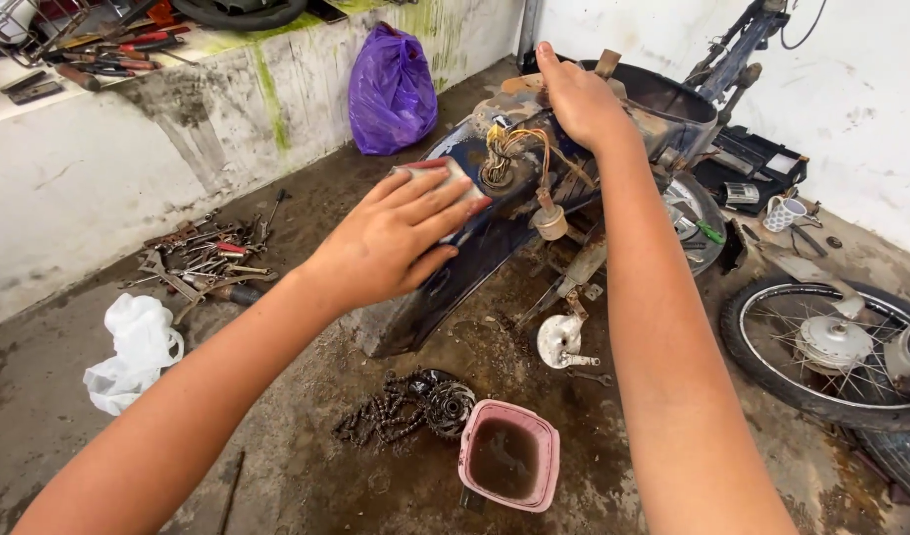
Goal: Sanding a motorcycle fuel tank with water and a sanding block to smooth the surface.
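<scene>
Stripped dark blue motorcycle frame [495, 233] lies across the middle of the wet concrete floor [306, 476], rusty and dirty, with a bundle of yellow wires [509, 149] exposed on top. A low white wall ledge [128, 149] runs along the left; its top carries red-handled tools [128, 50]. A spoked wheel [831, 347] lies flat on the floor at right, well apart from the frame. A purple plastic bag [391, 91] sits against the ledge just behind the frame. A black tool case [757, 163] lies open at far right near the white back wall.

Left hand [396, 238] lies flat, palm down, on the frame's side panel, fingers spread; it presses a small grey pad, likely a sanding sponge [445, 178], against the panel. Left grip is open and flat, pressing rather than clasping. Right hand [579, 99] rests on the upper end of the frame, fingers draped over the rusty top; right grip is loosely curled on the frame, and whether it clasps it I cannot tell.

On the floor near the camera: a pink square tub [509, 456] with brown liquid, just beside a drive chain with sprocket [410, 406]. A white crumpled plastic bag [133, 352] lies at left, near a scattered pile of wrenches and hand tools [207, 263]. A small round metal hub part [561, 340] lies under the frame. A white patterned mug [784, 212] stands by the tool case.
</scene>
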